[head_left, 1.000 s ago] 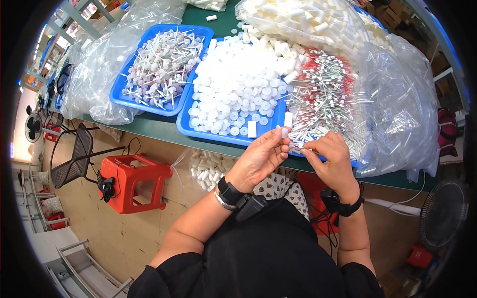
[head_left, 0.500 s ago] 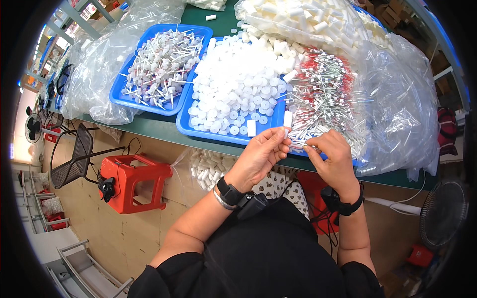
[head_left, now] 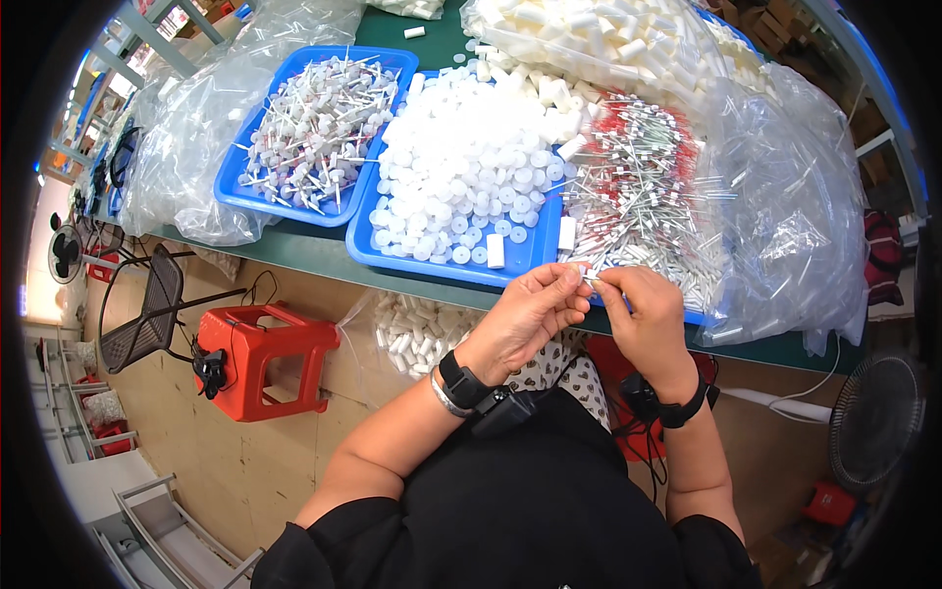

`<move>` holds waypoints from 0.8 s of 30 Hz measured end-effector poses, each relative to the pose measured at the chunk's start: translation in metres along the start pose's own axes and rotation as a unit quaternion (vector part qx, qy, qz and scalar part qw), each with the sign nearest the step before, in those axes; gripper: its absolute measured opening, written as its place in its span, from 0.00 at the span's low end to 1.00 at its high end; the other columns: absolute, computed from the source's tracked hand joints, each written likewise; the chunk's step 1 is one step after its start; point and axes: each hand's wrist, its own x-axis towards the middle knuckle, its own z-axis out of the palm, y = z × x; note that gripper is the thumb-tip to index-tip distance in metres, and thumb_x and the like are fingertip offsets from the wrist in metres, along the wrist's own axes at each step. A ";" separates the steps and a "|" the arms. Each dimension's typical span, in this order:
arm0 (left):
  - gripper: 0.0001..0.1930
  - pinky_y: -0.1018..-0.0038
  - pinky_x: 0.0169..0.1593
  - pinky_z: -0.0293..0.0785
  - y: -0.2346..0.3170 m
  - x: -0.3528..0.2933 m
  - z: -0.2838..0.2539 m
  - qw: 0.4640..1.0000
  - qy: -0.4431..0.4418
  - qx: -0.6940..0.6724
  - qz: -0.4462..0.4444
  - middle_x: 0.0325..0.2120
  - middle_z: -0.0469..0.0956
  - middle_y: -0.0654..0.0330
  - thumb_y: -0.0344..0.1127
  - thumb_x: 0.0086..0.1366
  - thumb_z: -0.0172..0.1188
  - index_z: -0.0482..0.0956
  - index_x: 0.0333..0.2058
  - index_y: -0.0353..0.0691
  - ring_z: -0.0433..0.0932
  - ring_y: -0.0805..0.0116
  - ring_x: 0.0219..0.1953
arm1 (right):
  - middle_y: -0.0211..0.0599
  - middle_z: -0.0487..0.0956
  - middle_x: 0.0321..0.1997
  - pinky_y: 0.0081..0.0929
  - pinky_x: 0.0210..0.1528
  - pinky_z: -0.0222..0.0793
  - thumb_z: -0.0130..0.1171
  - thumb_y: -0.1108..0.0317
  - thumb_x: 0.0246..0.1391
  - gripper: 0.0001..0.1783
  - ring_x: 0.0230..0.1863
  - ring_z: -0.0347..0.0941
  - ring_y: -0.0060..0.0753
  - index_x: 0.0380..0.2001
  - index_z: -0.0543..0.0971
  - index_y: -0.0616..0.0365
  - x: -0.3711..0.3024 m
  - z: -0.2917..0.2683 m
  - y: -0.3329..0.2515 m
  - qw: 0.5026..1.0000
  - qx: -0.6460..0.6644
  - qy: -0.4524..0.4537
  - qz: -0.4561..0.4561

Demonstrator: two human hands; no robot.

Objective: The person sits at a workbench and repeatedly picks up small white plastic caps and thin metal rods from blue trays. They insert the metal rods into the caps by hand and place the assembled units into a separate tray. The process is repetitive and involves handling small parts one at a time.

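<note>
In front of the trays' near edge, my left hand [head_left: 535, 312] and my right hand [head_left: 646, 306] meet fingertip to fingertip. Both are closed in a pinch around a small white piece [head_left: 587, 274] with a hint of red, mostly hidden by the fingers. Just beyond them lies a heap of thin pins with white and red parts [head_left: 638, 187]. A blue tray [head_left: 392, 257] to the left of that heap is piled with translucent white discs [head_left: 461, 187]. Two white cylinders, one the nearer left cylinder [head_left: 496, 250], sit at its front.
Further left, another blue tray [head_left: 228, 187] holds pins fitted with discs [head_left: 319, 128]. Bags of white cylinders [head_left: 599, 39] lie at the back, and clear plastic [head_left: 785, 206] covers the right side. A red stool [head_left: 265, 358] and a fan [head_left: 873, 422] stand beside the table.
My hands have come together; the right fingers have moved left to the left fingertips. The thin piece that showed between them is now mostly covered.
</note>
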 end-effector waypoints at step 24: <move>0.13 0.81 0.38 0.75 0.013 -0.001 -0.003 0.991 0.088 0.051 0.090 0.31 0.76 0.65 0.41 0.68 0.58 0.75 0.44 0.38 0.75 0.78 0.32 | 0.40 0.77 0.28 0.37 0.36 0.70 0.62 0.73 0.46 0.03 0.33 0.75 0.46 0.26 0.79 0.60 0.007 -0.010 0.044 0.964 -0.195 -0.180 0.004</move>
